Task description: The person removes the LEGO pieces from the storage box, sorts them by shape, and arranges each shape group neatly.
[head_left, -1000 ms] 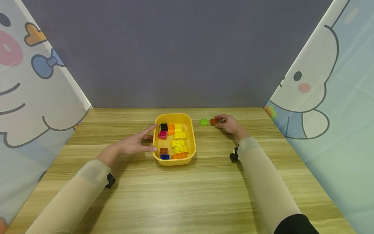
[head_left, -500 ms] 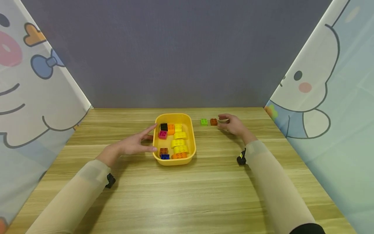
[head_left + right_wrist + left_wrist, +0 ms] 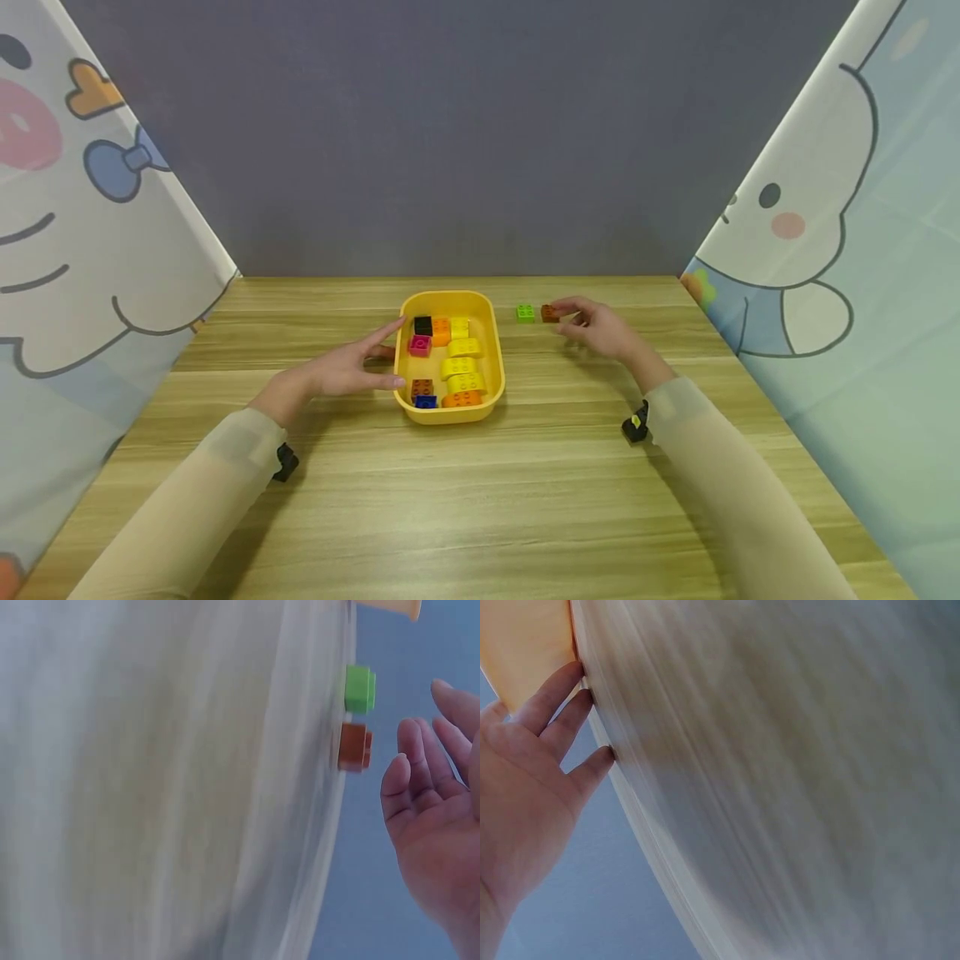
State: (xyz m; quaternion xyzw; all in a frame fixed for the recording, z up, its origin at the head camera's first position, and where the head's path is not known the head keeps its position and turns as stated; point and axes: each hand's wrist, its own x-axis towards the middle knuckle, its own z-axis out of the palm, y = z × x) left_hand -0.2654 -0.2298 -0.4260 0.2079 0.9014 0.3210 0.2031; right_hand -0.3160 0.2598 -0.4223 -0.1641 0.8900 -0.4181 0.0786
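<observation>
The right hand (image 3: 600, 327), fingers (image 3: 409, 761) relaxed and apart, hovered just beside the small brown plastic brick (image 3: 550, 313) on the wooden worktop (image 3: 480, 500); the small green plastic brick (image 3: 526, 313) lay just beyond. The left hand (image 3: 341, 369), fingers straight, steadied the yellow plastic tray (image 3: 448, 412). Judged step: between placements; the next calls for a pinch on a tray brick.

a play corner: cartoon curtains (image 3: 90, 208), toy bricks (image 3: 459, 367).

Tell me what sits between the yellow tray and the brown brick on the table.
A green brick sits between the yellow tray and the brown brick, beside the brown one, with bare wooden table on its tray side. The head view shows this.
</observation>
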